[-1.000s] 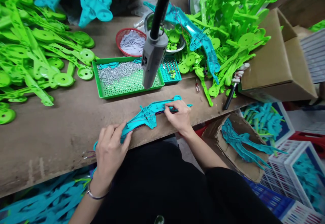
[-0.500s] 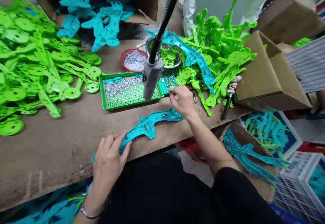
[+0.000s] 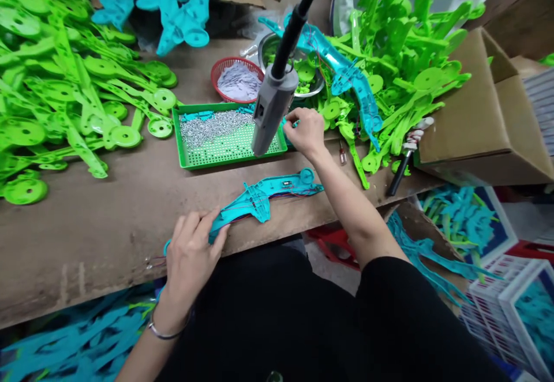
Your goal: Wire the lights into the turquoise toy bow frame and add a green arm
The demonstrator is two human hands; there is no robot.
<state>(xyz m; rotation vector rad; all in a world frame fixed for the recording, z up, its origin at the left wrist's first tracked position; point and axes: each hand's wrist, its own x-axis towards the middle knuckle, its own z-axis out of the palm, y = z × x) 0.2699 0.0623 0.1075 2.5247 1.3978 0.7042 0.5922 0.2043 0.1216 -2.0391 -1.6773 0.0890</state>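
My left hand [image 3: 193,255] grips the left end of a turquoise plastic shell half [image 3: 255,200], thumb on the near side and fingers on top. The shell lies open side up near the table's front edge, with thin red and dark wires along it and a small metal piece inside. My right hand [image 3: 306,131] reaches past the shell to a small turquoise tray [image 3: 291,128], mostly hidden behind it. Its thumb and fingertips are pinched together; what they hold, if anything, is hidden. Left of it stands a green perforated tray [image 3: 229,160] with many small silver screws.
A grey hanging tool [image 3: 274,105] slants over the green tray. Behind are a red basket [image 3: 216,85] of white pieces and a metal bowl [image 3: 319,87]. Green parts pile up left [image 3: 64,99] and right [image 3: 415,76]. A cardboard box [image 3: 485,105] stands right.
My right hand has moved from above the shell's right end to the small turquoise tray, uncovering that end. My left hand keeps its grip. The whole view has shifted slightly.
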